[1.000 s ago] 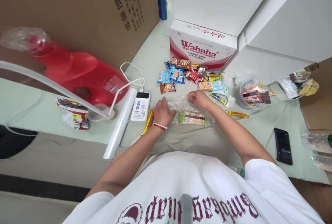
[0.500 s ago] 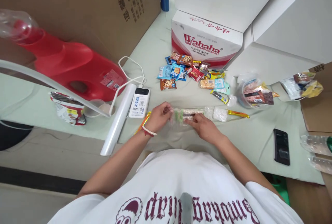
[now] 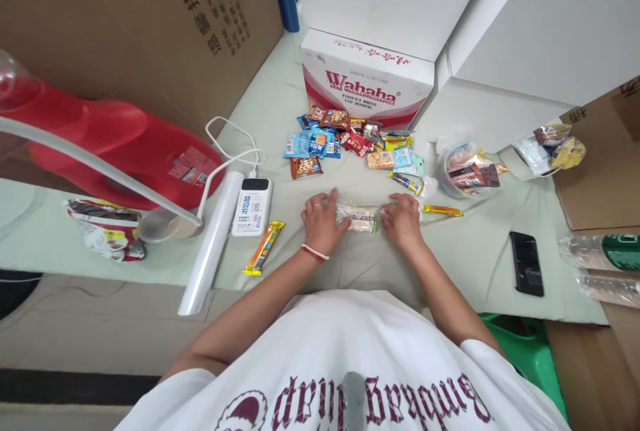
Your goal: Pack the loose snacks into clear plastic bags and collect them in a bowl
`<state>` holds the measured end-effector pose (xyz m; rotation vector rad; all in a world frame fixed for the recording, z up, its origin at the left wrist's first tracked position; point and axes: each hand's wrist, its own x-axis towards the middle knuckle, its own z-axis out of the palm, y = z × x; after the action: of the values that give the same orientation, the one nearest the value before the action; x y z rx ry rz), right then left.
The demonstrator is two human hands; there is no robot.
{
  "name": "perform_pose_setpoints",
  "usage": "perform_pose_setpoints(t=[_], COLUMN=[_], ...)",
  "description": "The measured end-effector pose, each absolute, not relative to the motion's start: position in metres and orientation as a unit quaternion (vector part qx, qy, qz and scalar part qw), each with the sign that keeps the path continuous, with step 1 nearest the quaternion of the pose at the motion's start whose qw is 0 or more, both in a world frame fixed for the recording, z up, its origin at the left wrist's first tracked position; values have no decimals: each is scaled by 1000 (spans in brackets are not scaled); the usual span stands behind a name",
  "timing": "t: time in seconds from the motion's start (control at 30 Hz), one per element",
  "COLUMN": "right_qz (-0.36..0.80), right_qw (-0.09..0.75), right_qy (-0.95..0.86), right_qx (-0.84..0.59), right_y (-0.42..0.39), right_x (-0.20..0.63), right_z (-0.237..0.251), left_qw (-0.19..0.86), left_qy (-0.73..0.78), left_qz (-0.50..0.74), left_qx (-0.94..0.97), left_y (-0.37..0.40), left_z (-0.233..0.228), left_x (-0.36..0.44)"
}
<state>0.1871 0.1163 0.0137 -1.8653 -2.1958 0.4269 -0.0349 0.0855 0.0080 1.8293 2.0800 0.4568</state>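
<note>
Between my hands lies a clear-wrapped snack bar (image 3: 361, 218), pale and grainy with a bit of green at its right end. My left hand (image 3: 323, 223) rests at the bar's left end, fingers spread and thumb touching the wrapper. At the other end, my right hand (image 3: 404, 223) is set down with fingers apart and slightly bent, its tips by the wrapper's edge. A yellow-orange wrapped stick (image 3: 443, 210) lies just right of that hand. Another yellow-orange wrapped bar (image 3: 263, 248) is on the table to the left.
A pile of small snack packets (image 3: 330, 138) sits before the Wahaba-style white and red carton (image 3: 367, 88). Right of it are a plastic tub of snacks (image 3: 467, 174) and a phone (image 3: 527, 263). Leftward are a power bank (image 3: 253, 207), a plastic film roll (image 3: 211, 244) and a red jug (image 3: 125, 151).
My left hand has let go of the wrapper's end and opened out. The bar's green end has gone from left to right. My right hand has shifted to the bar's right end.
</note>
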Motion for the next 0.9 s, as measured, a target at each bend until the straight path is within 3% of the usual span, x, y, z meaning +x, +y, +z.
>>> perform_pose_setpoints(t=[0.23, 0.43, 0.67, 0.9], right_qz=[194, 178, 241, 415], right_qw=[114, 88, 232, 300], right_qy=[-762, -797, -793, -727], right_qx=[-607, -570, -509, -458], right_y=[105, 92, 80, 64], right_x=[163, 116, 110, 121], right_z=[48, 22, 3, 14], left_qw=[251, 336, 477, 330], left_qy=[709, 702, 663, 620], left_qz=[160, 202, 349, 391], left_qx=[640, 594, 460, 595], left_y=[97, 91, 93, 66], left_z=[8, 12, -2, 26], left_x=[-41, -36, -42, -34])
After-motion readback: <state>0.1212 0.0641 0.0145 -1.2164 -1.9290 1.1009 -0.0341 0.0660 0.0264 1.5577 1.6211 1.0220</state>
